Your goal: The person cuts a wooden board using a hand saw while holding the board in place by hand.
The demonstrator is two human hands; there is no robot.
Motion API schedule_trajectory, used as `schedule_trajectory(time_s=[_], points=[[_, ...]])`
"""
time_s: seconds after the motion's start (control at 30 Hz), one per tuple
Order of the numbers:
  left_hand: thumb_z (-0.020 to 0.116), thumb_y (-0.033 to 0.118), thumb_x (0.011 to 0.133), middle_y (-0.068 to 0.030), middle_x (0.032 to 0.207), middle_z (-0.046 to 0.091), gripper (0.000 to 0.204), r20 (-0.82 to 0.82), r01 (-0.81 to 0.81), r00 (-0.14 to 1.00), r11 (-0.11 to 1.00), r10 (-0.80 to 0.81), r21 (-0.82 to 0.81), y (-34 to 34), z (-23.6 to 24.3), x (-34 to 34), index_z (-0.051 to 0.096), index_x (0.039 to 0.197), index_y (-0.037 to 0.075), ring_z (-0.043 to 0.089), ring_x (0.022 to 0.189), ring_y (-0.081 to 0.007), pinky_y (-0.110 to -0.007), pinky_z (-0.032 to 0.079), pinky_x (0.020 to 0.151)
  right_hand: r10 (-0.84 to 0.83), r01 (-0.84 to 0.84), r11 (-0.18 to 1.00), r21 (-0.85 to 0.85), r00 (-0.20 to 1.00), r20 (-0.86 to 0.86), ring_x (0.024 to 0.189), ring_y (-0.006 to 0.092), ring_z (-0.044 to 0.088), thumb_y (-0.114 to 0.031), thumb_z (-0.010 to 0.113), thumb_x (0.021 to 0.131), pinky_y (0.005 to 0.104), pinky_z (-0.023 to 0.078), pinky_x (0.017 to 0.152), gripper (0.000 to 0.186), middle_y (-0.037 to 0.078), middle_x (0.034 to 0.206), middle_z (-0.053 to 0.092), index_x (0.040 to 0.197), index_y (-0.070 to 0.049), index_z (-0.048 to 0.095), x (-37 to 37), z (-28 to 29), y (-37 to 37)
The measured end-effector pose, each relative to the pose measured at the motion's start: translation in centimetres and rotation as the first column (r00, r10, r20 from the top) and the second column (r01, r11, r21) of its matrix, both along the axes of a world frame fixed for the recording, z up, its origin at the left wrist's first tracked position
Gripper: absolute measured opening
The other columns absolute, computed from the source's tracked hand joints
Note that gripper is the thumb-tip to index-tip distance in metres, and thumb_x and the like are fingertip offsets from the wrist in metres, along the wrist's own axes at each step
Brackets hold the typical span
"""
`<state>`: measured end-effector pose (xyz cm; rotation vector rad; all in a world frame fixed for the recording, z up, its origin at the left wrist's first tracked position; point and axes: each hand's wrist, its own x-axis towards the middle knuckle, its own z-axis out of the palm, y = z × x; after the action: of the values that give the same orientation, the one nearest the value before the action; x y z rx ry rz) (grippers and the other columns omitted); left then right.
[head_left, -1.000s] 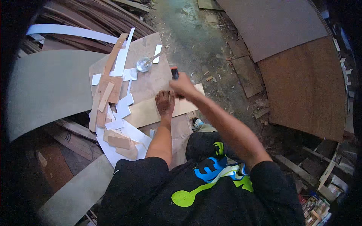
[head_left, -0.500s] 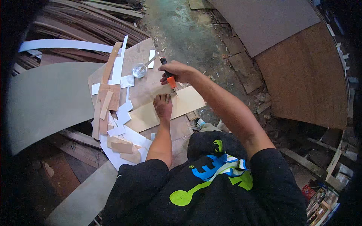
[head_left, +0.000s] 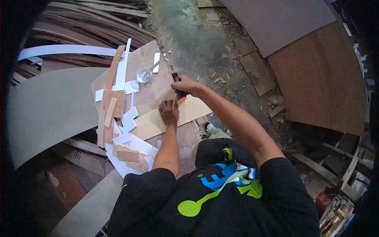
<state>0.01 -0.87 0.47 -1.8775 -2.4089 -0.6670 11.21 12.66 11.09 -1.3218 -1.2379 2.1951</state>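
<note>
My right hand (head_left: 187,85) is wrapped round a hand tool with a black grip and orange trim (head_left: 175,76). Its lower end meets the pale wooden board (head_left: 196,108) near the far edge, but the working tip is too small to make out. My left hand (head_left: 169,113) rests on the same board, just left of the tool, fingers laid toward the far edge and slightly apart. The board lies slantwise across a larger brown work panel (head_left: 149,94). A clear round cup (head_left: 143,75) with a stick leaning in it stands farther off on that panel.
White cut pieces (head_left: 129,120) and brown wood strips (head_left: 112,106) lie piled left of the board. A large grey curved sheet (head_left: 55,106) extends at the left. Long planks (head_left: 90,23) are stacked at the far left. Big brown panels (head_left: 316,75) stand right, beside the debris-strewn floor (head_left: 205,51).
My right hand has come down and nearer, bringing the tool's orange end from above the board to its surface. My left hand stays in nearly the same place on the board.
</note>
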Motion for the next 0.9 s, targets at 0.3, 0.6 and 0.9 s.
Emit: schedule_trajectory(time_s=[0.3, 0.6, 0.9], points=[[0.058, 0.023, 0.082, -0.0096, 0.094, 0.054, 0.016, 0.018, 0.041, 0.999, 0.998, -0.042, 0.049, -0.1, -0.3, -0.3, 0.060, 0.090, 0.010, 0.051, 0.092, -0.0278, -0.040, 0.039, 0.084, -0.102, 0.104, 0.994, 0.037, 0.994, -0.049, 0.042, 0.0139, 0.049, -0.013, 0.055, 0.076, 0.0294, 0.046, 0.039, 0.012, 0.003, 0.062, 0.049, 0.076, -0.004, 0.047, 0.2, -0.7, -2.4], [0.059, 0.026, 0.082, -0.0115, 0.095, 0.054, 0.022, 0.069, -0.022, 0.997, 0.997, 0.017, 0.075, -0.5, -0.1, -0.2, 0.059, 0.093, 0.007, 0.051, 0.093, -0.0298, -0.042, 0.040, 0.083, -0.075, 0.076, 0.996, 0.054, 0.997, -0.018, 0.040, 0.0151, 0.048, -0.013, 0.052, 0.078, 0.0309, 0.045, 0.037, 0.011, 0.004, 0.060, 0.048, 0.076, -0.003, 0.047, 0.2, -0.3, -2.8], [0.062, 0.027, 0.080, -0.0104, 0.090, 0.054, 0.022, 0.113, -0.052, 0.993, 0.996, 0.044, 0.075, -0.2, 0.1, -0.3, 0.058, 0.088, 0.007, 0.052, 0.090, -0.0282, -0.040, 0.040, 0.082, -0.053, 0.055, 0.997, 0.061, 0.998, -0.028, 0.041, 0.0154, 0.048, -0.011, 0.052, 0.077, 0.0313, 0.046, 0.037, 0.011, 0.005, 0.058, 0.049, 0.072, -0.002, 0.047, -0.4, -1.0, -1.9]])
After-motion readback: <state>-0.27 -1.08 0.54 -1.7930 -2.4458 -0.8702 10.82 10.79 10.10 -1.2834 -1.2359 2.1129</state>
